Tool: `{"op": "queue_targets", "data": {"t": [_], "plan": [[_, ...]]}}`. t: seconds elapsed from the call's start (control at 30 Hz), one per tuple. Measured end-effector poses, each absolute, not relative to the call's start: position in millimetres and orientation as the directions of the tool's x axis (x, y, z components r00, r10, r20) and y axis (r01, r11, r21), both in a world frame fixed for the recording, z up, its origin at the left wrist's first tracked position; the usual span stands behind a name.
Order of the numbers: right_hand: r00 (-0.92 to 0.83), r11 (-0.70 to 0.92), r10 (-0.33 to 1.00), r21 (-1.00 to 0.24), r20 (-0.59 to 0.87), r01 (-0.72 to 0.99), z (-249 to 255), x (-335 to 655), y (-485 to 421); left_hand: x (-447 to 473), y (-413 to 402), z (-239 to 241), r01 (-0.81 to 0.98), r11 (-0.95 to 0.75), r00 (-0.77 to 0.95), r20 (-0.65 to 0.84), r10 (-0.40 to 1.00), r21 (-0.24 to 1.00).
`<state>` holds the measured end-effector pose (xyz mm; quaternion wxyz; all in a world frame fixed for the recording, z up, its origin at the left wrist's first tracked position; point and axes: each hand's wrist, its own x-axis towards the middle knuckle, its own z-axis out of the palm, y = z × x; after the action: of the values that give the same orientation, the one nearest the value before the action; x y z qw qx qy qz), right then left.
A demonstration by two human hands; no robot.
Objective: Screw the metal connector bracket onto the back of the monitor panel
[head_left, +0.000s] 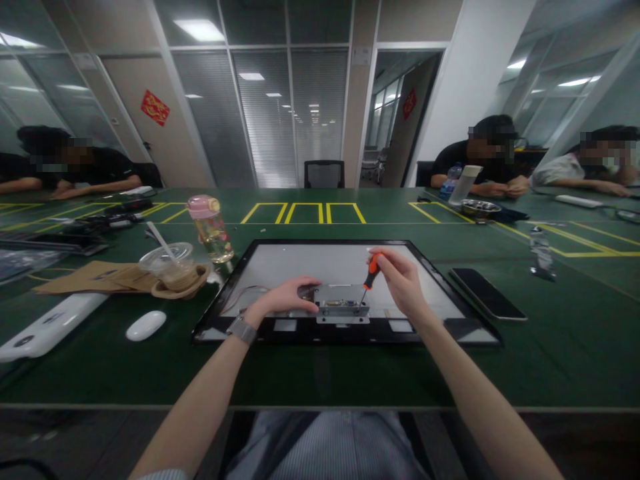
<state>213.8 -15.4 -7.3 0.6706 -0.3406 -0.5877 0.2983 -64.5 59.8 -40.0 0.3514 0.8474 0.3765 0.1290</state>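
Note:
A flat display panel (345, 262) with a black frame lies back side up in front of me. On its near part stands a metal bracket (343, 319) with connector ports along its front. My right hand (403, 280) grips an orange and black screwdriver (373, 270), its shaft slanting down to the bracket's right part. Whether the tip sits in a screw is too small to tell. My left hand (293, 295) rests at the bracket's left end, thumb and fingers spread around that side. Thin wires (245, 293) lie on the panel to the left of it.
Left of the panel are a pink-lidded bottle (213, 230), a plastic cup (167, 260) in a cardboard holder, a white mouse (146, 326) and a white device (53, 327). A black phone (487, 293) lies to the right. Other people sit across the green table (320, 380).

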Motion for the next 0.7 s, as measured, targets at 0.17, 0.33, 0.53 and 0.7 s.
{"op": "queue_targets", "data": {"t": [0.17,0.33,0.53,0.7], "plan": [[0.134,0.587,0.802,-0.809,0.583,0.006,-9.9,214.3,-13.6,-64.7,60.3,-41.1,0.542,-0.476,0.688,-0.04,0.725,0.692],[0.175,0.566,0.81,-0.825,0.559,0.016,-9.4,213.9,-12.6,-63.3,60.3,-41.6,0.528,-0.481,0.691,-0.026,0.722,0.7],[0.145,0.585,0.799,-0.81,0.584,0.04,-3.5,211.1,-18.1,-63.3,60.4,-41.0,0.525,-0.481,0.696,-0.028,0.718,0.702],[0.068,0.584,0.807,-0.81,0.586,0.053,-4.9,212.1,-19.3,-62.9,60.4,-39.9,0.528,-0.477,0.695,-0.035,0.718,0.703]]}}
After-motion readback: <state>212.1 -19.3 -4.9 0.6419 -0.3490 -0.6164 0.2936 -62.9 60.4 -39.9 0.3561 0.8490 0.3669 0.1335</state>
